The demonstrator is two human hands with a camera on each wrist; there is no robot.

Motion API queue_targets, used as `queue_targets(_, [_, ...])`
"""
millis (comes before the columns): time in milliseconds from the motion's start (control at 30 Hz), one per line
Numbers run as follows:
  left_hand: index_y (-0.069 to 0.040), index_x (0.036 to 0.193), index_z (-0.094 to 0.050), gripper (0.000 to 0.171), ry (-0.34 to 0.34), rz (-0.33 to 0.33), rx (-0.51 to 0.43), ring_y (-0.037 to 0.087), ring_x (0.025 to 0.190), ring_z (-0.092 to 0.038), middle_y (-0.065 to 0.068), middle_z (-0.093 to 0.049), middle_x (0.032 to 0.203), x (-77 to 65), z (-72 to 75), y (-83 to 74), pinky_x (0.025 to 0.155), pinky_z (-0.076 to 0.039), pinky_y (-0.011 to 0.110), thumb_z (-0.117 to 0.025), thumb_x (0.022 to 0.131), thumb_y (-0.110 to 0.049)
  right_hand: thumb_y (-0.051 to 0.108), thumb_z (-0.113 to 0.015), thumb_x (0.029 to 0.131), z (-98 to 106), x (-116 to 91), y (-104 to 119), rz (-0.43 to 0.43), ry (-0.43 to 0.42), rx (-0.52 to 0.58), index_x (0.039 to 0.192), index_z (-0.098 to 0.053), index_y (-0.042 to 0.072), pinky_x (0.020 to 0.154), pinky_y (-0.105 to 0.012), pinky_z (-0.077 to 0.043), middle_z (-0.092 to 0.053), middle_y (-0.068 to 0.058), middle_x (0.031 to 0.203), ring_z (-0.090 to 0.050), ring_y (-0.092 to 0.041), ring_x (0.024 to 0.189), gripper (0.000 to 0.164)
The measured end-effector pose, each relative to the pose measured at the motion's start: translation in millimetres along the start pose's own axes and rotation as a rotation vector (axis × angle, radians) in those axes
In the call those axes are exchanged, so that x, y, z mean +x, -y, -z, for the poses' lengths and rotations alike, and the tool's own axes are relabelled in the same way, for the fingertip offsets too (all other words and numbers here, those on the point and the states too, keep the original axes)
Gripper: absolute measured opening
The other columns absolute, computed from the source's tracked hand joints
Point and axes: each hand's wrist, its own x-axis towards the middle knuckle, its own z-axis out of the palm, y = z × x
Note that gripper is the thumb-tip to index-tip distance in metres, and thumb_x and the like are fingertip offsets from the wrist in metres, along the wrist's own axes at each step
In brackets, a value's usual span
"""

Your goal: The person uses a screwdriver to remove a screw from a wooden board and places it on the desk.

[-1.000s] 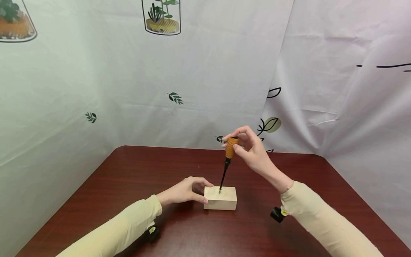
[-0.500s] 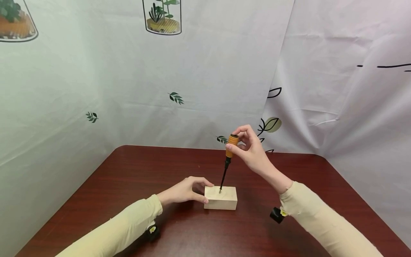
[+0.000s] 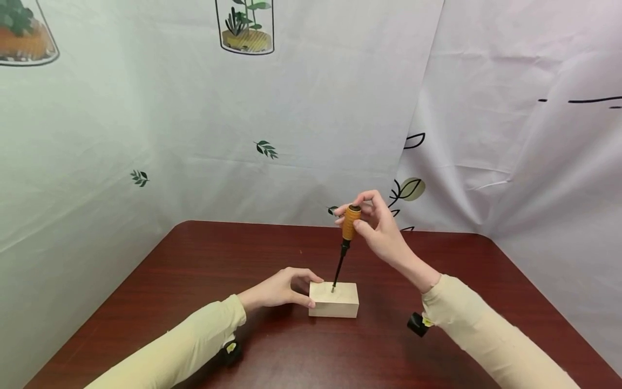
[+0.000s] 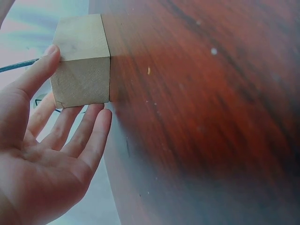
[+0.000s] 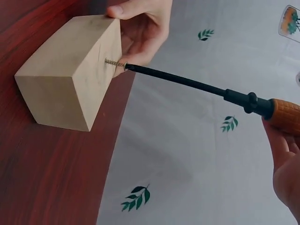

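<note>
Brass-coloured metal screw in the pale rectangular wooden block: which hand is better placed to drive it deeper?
Likely the right hand: it holds the orange-handled black screwdriver, tip at the screw; the left hand grips the block.

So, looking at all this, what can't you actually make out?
- How deep the screw goes: its lower end is hidden in the wooden block, right wrist view.
- The screwdriver handle's far end: cut off by the right edge, right wrist view.
- The screw's threads: too small, head view.
- The screw in the left wrist view: covered by the left hand.
</note>
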Motion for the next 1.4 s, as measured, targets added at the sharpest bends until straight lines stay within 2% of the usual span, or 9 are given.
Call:
queue_targets(233, [-0.014, 0.124, -0.066, 0.046, 0.000, -0.002, -0.001, 0.016, 0.100, -0.070, 0.007, -0.070, 0.121, -0.6, -0.4, 0.5, 0.092, -0.055, 0.036, -0.082, 0.081, -0.022, -0.003, -0.064, 0.091, -6.9, -1.8, -4.5, -0.035, -0.121, -0.069, 0.115, -0.035, -0.001, 0.079, -0.026, -0.056, -0.049, -0.005, 0.097, -0.060, -0.014, 0.089, 0.037])
queue_targets(467, [-0.014, 0.124, -0.066, 0.046, -0.001, -0.001, -0.007, 0.018, 0.101, -0.070, 0.008, -0.069, 0.121, -1.4, 0.1, 0.8, 0.093, -0.055, 0.039, -0.082, 0.081, -0.021, -0.005, -0.071, 0.086, -4.6, -1.9, -2.3, -0.024, -0.169, -0.129, 0.112, -0.044, -0.002, 0.076, -0.023, -0.057, -0.057, -0.003, 0.096, -0.063, -0.011, 0.086, 0.037])
queue_targets(567, [-0.014, 0.124, -0.066, 0.046, 0.000, 0.003, -0.003, 0.017, 0.101, -0.070, 0.007, -0.069, 0.121, -1.5, 0.4, 0.8, 0.092, -0.055, 0.038, -0.082, 0.081, -0.022, -0.003, -0.069, 0.088, -2.4, -3.5, -1.3, -0.004, -0.156, -0.127, 0.112, -0.047, -0.003, 0.077, -0.026, -0.059, -0.064, -0.008, 0.102, -0.069, -0.008, 0.089, 0.033])
queue_targets(667, [-0.015, 0.124, -0.066, 0.046, -0.001, 0.008, 0.002, 0.016, 0.101, -0.070, 0.007, -0.069, 0.121, -0.7, 0.4, 0.8, 0.092, -0.055, 0.037, -0.082, 0.081, -0.023, -0.007, -0.057, 0.094, -0.1, -5.0, -1.5, 0.035, -0.107, -0.073, 0.115, -0.044, -0.006, 0.081, -0.031, -0.060, -0.066, -0.017, 0.111, -0.073, -0.014, 0.095, 0.024])
queue_targets(767, [-0.015, 0.123, -0.067, 0.046, -0.003, 0.008, 0.006, 0.016, 0.100, -0.070, 0.006, -0.069, 0.120, -0.5, 0.4, 0.4, 0.092, -0.054, 0.037, -0.083, 0.081, -0.023, -0.009, -0.044, 0.097, 1.6, -4.8, -2.4, 0.045, -0.051, -0.014, 0.116, -0.039, -0.004, 0.085, -0.033, -0.059, -0.067, -0.012, 0.119, -0.073, -0.021, 0.101, 0.020])
queue_targets(867, [-0.016, 0.123, -0.067, 0.046, -0.001, 0.010, 0.006, 0.016, 0.101, -0.070, 0.006, -0.069, 0.120, -0.6, 0.2, 0.7, 0.093, -0.054, 0.037, -0.083, 0.081, -0.023, -0.008, -0.039, 0.098, 2.1, -4.2, -3.1, 0.024, -0.025, 0.027, 0.115, -0.035, 0.001, 0.091, -0.035, -0.057, -0.067, -0.007, 0.126, -0.071, -0.023, 0.108, 0.019])
queue_targets(1000, [-0.016, 0.123, -0.067, 0.046, 0.001, 0.010, 0.001, 0.017, 0.101, -0.070, 0.007, -0.069, 0.120, -0.7, -0.1, 1.5, 0.092, -0.055, 0.038, -0.083, 0.081, -0.022, -0.005, -0.045, 0.099, -0.1, -4.3, -5.9, 0.003, -0.036, 0.013, 0.119, -0.034, -0.001, 0.094, -0.037, -0.056, -0.061, -0.011, 0.130, -0.066, -0.022, 0.116, 0.024])
queue_targets(1200, [-0.016, 0.123, -0.066, 0.046, 0.002, 0.011, -0.003, 0.017, 0.102, -0.070, 0.006, -0.069, 0.121, -0.5, -0.4, 1.5, 0.092, -0.055, 0.038, -0.082, 0.081, -0.022, 0.000, -0.065, 0.092, -4.6, -3.6, -8.6, -0.053, -0.138, -0.136, 0.125, -0.042, 0.002, 0.076, -0.023, -0.056, -0.054, -0.005, 0.111, -0.063, -0.013, 0.095, 0.041])
queue_targets(1400, [-0.016, 0.123, -0.066, 0.046, 0.001, 0.013, -0.002, 0.016, 0.101, -0.070, 0.006, -0.069, 0.120, -0.3, -0.1, 1.4, 0.093, -0.054, 0.038, -0.083, 0.081, -0.022, -0.003, -0.067, 0.089, -1.8, 0.3, -5.4, -0.034, -0.126, -0.123, 0.121, -0.048, -0.001, 0.077, -0.023, -0.057, -0.059, -0.005, 0.104, -0.064, -0.010, 0.092, 0.038])
